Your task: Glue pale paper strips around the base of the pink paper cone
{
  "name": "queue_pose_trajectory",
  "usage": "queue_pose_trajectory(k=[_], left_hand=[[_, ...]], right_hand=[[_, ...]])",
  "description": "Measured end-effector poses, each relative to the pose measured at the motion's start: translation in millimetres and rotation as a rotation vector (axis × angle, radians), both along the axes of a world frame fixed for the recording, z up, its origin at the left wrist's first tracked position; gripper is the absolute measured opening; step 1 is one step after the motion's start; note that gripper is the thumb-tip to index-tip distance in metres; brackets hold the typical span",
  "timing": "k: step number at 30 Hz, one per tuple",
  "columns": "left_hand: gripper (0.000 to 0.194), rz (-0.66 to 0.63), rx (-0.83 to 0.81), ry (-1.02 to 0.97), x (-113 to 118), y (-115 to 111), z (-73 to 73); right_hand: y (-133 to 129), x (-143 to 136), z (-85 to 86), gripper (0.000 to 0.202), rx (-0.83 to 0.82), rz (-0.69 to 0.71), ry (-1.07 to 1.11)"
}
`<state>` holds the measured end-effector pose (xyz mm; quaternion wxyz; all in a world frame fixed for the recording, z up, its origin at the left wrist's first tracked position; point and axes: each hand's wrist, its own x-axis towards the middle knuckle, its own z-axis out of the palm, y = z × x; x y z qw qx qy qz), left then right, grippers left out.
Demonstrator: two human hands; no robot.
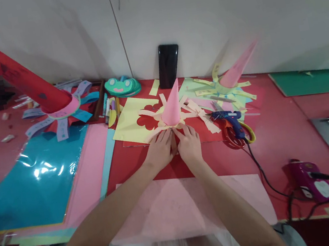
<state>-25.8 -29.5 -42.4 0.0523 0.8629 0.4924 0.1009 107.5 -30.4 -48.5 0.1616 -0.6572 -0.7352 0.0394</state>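
Observation:
A pink paper cone [172, 105] stands upright in the middle of the table, with pale paper strips [153, 133] fanning out from its yellowish base. My left hand [160, 148] is at the front of that base, fingers closed and pressed on a strip. Close beside it, my right hand [188, 142] pinches at the same front strip, its fingertips by the rim of the cone. What lies between the two hands is partly hidden by the fingers. Under the cone are yellow paper [128, 118] and a red flower-shaped piece [145, 122].
Right of the cone lie a blue glue gun [229, 119], scissors [249, 132] and loose strips [209, 121]. A second pink cone [238, 67] stands behind. A black phone [169, 66] leans on the wall. A purple power box [312, 180], blue folder [42, 179] and red tube [15, 71] flank the workspace.

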Motion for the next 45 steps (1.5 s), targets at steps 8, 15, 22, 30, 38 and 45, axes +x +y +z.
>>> queue_pose_trajectory(k=[8, 15, 22, 30, 38, 45], left_hand=[[0.054, 0.000, -0.019, 0.028, 1, 0, -1.1], [0.057, 0.018, -0.030, 0.042, 1, -1, -2.0], [0.059, 0.008, -0.017, 0.025, 1, 0, -1.7], [0.057, -0.012, 0.021, 0.058, 3, -2, 2.1], [0.058, -0.017, 0.030, 0.063, 2, -2, -1.4], [0.059, 0.000, 0.040, 0.006, 0, -3, -5.5]], right_hand=[[-1, -6, -4.3, 0.045, -0.039, -0.008, 0.010], [-2, -6, 1.1, 0.044, -0.058, -0.013, 0.016], [-2, -8, 0.4, 0.044, -0.043, 0.017, -0.043], [0, -23, 8.1, 0.051, -0.065, 0.094, -0.241], [2, -35, 10.0, 0.052, -0.072, 0.112, -0.352], [-3, -10, 13.7, 0.045, -0.057, 0.101, -0.147]])
